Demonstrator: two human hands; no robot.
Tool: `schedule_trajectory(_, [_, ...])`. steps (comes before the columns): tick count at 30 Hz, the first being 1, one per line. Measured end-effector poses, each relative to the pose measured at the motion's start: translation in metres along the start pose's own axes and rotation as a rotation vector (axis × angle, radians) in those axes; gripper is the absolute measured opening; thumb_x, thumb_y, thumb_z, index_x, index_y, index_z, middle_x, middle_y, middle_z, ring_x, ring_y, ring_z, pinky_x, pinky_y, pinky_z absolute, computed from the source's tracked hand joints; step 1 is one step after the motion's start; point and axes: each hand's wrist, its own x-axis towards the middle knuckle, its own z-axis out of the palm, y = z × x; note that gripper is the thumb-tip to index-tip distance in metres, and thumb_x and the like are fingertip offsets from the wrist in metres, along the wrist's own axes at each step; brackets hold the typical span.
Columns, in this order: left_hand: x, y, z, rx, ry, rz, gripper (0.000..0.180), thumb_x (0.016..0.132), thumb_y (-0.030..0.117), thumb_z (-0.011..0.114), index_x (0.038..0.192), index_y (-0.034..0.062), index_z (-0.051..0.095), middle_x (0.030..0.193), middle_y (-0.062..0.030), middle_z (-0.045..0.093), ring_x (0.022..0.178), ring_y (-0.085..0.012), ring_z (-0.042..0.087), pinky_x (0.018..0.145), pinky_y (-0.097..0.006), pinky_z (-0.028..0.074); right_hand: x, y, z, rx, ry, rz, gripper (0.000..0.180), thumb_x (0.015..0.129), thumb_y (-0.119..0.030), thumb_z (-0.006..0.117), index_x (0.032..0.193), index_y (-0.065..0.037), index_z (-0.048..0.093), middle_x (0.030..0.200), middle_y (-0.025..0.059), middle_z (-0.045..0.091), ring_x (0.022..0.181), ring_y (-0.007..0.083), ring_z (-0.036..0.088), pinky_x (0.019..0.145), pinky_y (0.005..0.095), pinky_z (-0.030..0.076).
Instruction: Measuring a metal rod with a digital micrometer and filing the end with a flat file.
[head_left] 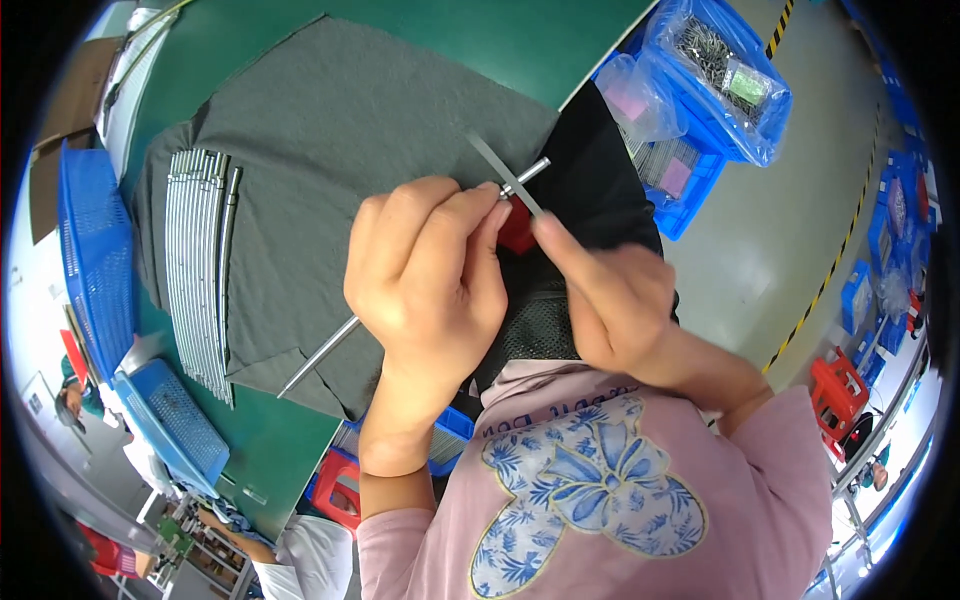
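Note:
My left hand [430, 275] is closed around a long thin metal rod [318, 358] that runs from lower left up past my fingers to the upper right. My right hand [610, 295] pinches a narrow flat grey strip [500, 165] against the rod's upper end. A small red object [517, 230] shows between the two hands; what it is cannot be told. Both hands hover over the right edge of a grey felt cloth [340, 120] spread on the green table [540, 35].
A row of several metal rods [200, 260] lies side by side on the cloth at the left. Blue baskets [95, 250] stand at the table's left edge. Blue bins with bagged parts [715, 70] sit at the upper right. A red stool [838, 385] stands on the floor.

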Motion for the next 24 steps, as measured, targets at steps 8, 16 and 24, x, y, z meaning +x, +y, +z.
schedule_trajectory(8, [0.001,0.0,0.0,0.003,0.012,-0.001,0.019,0.06,-0.001,0.074,0.077,0.0042,0.066,0.074,-0.0057,0.059,0.062,-0.0213,0.052,0.054,-0.03,0.043,0.016,-0.008,-0.014,-0.027,-0.144,0.006,0.046,0.072,0.01,0.052,0.117,0.007,0.06,0.064,0.0081,0.061,0.043,0.0171,0.049,0.045,0.0294,0.037])
schedule_trajectory(16, [0.002,0.0,-0.001,0.009,0.01,0.023,0.019,0.061,-0.001,0.074,0.077,0.0043,0.066,0.074,-0.0053,0.059,0.061,-0.0211,0.052,0.054,-0.03,0.043,0.023,0.005,0.006,-0.068,0.006,-0.048,0.051,0.068,-0.003,0.056,0.118,-0.005,0.064,0.052,-0.0007,0.041,0.042,0.0144,0.043,0.042,0.0289,0.035])
schedule_trajectory(24, [0.003,0.001,-0.001,0.002,-0.002,0.033,0.018,0.063,-0.001,0.074,0.078,0.005,0.066,0.075,-0.0049,0.059,0.061,-0.021,0.052,0.055,-0.03,0.042,0.032,0.008,0.001,0.021,-0.015,-0.073,0.047,0.07,0.008,0.053,0.116,0.004,0.062,0.057,0.0046,0.055,0.04,0.016,0.046,0.042,0.0289,0.033])
